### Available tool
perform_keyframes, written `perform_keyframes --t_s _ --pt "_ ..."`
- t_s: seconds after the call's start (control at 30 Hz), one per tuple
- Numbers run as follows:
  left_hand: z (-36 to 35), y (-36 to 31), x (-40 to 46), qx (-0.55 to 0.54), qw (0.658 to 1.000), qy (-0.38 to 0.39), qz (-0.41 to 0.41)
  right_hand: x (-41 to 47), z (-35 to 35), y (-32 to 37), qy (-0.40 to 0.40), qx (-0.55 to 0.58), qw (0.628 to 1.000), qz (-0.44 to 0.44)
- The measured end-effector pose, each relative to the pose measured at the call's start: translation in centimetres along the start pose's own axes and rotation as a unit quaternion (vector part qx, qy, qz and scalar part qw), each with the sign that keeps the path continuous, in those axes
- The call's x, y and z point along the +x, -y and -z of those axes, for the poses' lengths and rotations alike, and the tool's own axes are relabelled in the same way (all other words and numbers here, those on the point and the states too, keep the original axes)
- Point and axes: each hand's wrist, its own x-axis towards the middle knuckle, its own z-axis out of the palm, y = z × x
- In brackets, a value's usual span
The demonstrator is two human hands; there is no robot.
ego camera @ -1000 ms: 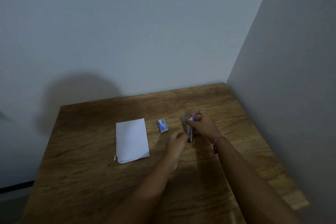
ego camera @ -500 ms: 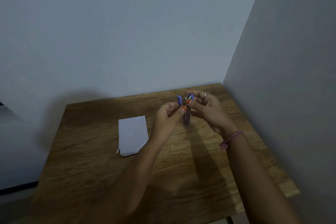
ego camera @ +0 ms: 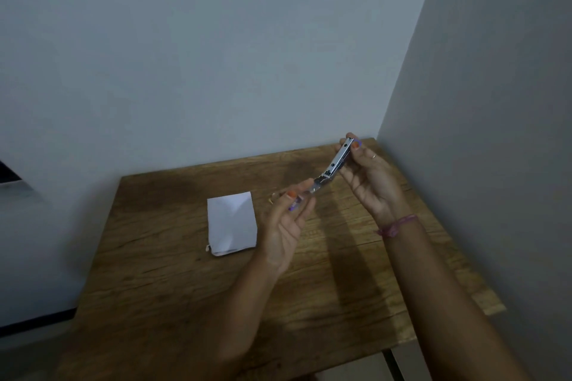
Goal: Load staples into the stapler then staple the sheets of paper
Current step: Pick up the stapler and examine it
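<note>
Left of centre I see the sheets of paper [ego camera: 232, 223] lying flat on the wooden table [ego camera: 173, 272]. Just right of them my left hand [ego camera: 286, 223] is raised above the table, palm up, fingers loosely curled, thumb and fingertips pinching the lower end of the stapler [ego camera: 332, 168]. The stapler is swung open, its metal arm slanting toward the upper right. There my right hand [ego camera: 370, 179] grips the far end between thumb and fingers, a pink band on its wrist.
</note>
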Motion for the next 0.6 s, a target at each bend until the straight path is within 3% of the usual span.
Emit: perform_keyframes --t_s 0.23,0.43,0.6 --pt "-0.4 1.6 -0.6 0.014 0.997 0.01 0.07 -0.8 -0.2 -0.3 0.0 0.113 0.993 -0.041" --pt "-3.0 0.2 1.2 0.045 0.978 0.027 0.202 -1.4 -1.9 0.3 0.062 -0.005 0.994 -0.09" --pt "-4.1 -0.4 2.2 -0.014 0.979 0.001 0.203 -1.0 -2.8 1.7 0.095 -0.113 0.985 -0.084"
